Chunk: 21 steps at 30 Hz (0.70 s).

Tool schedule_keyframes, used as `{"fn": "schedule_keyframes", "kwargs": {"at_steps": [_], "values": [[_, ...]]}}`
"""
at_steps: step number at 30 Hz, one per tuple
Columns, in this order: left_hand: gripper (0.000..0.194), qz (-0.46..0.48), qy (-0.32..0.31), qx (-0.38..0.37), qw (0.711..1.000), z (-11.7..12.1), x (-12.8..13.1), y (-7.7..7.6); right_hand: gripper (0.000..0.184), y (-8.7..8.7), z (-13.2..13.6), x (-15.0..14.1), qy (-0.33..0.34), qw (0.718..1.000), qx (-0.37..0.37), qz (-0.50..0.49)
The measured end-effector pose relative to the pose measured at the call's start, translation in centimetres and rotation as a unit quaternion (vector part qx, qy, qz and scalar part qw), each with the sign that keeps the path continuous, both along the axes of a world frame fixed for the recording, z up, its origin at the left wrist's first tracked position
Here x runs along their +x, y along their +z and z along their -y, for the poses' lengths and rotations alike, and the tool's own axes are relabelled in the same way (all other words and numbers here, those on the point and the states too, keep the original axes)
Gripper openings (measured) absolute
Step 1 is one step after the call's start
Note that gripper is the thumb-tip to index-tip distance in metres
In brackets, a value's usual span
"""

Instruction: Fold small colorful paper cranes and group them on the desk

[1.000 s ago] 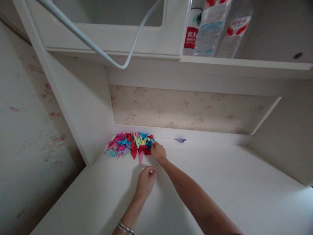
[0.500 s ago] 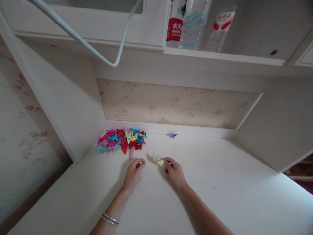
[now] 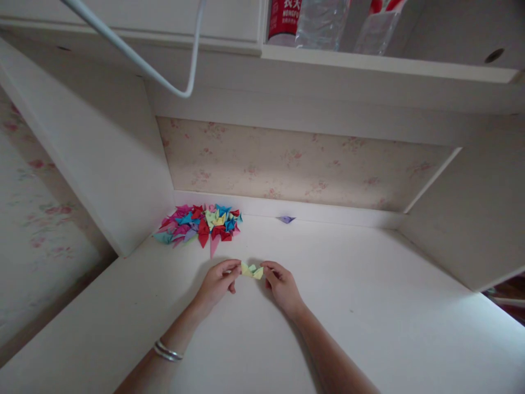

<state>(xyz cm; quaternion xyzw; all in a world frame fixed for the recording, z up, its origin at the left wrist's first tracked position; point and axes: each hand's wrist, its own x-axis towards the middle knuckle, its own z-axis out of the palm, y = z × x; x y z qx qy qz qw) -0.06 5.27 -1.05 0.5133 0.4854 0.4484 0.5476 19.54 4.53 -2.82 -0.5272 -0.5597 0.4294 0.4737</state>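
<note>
A small folded paper piece, pale yellow and light green, looks like an origami crane [image 3: 251,271] and is held just above the white desk [image 3: 229,345]. My left hand [image 3: 219,279] pinches its left tip between thumb and fingers. On the opposite side my right hand [image 3: 282,282] pinches the right tip. Beyond my left hand lies a heap of folded paper cranes [image 3: 197,225] in red, pink, blue, purple and yellow. One purple folded paper crane [image 3: 286,219] rests alone by the desk's back edge.
A white panel [image 3: 90,148] bounds the desk on the left, and another panel [image 3: 471,219] on the right. Overhead, a shelf [image 3: 385,64] holds several bottles, one with a red label [image 3: 284,19]. A pale bent tube [image 3: 135,57] hangs at upper left.
My left hand, apart from the yellow paper crane before, now grips its left tip. The crane and my right hand have shifted slightly left. The camera view has tilted down a little.
</note>
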Motion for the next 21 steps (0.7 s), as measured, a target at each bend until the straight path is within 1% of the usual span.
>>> {"fn": "schedule_keyframes", "kwargs": {"at_steps": [4,7,12,16,21], "values": [[0.059,0.006,-0.007,-0.005,1.000,0.4,0.0,0.3,0.038,0.4,0.3,0.0,0.008,1.000,0.007,0.017],[0.055,-0.003,-0.020,-0.001,1.000,0.4,0.0,0.3,0.038,0.5,0.3,-0.1,0.008,1.000,0.009,0.023],[0.050,-0.010,0.002,-0.003,1.000,0.2,0.0,0.1,0.042,-0.2,0.1,0.0,-0.005,1.000,0.011,-0.012],[0.048,-0.010,0.015,0.011,1.000,0.3,0.0,0.4,0.041,-0.7,0.0,-0.1,-0.005,0.999,-0.002,-0.049],[0.048,-0.008,0.026,0.015,1.000,0.3,0.0,0.6,0.039,-0.9,0.0,-0.3,0.009,0.999,0.009,-0.048]]}}
